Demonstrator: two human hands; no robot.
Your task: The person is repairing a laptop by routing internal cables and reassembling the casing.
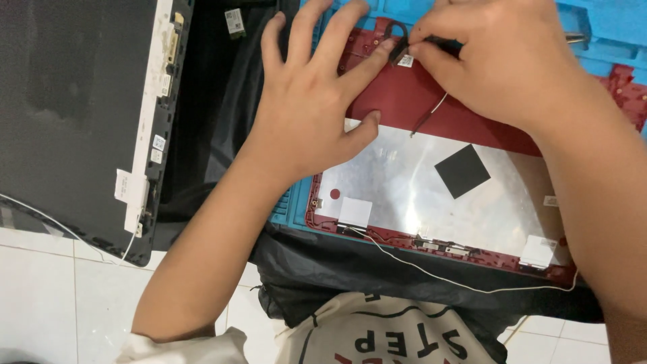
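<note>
A red laptop lid shell (pixel 418 101), lined with silver foil (pixel 418 195) and a black square pad (pixel 462 170), lies on a blue mat (pixel 296 205). My left hand (pixel 313 101) rests flat on the shell's top left, fingers spread, the index fingertip touching a thin black cable (pixel 399 42). My right hand (pixel 499 61) pinches that same cable near the shell's top edge, with a dark slim tool showing beside the fingers. A white wire (pixel 431 273) trails along the shell's lower edge.
A detached dark screen panel (pixel 74 114) with a white edge strip lies to the left on white floor tiles (pixel 47 290). Black cloth (pixel 317 269) lies under the mat's near edge. My lap with a printed white shirt (pixel 384 330) is at the bottom.
</note>
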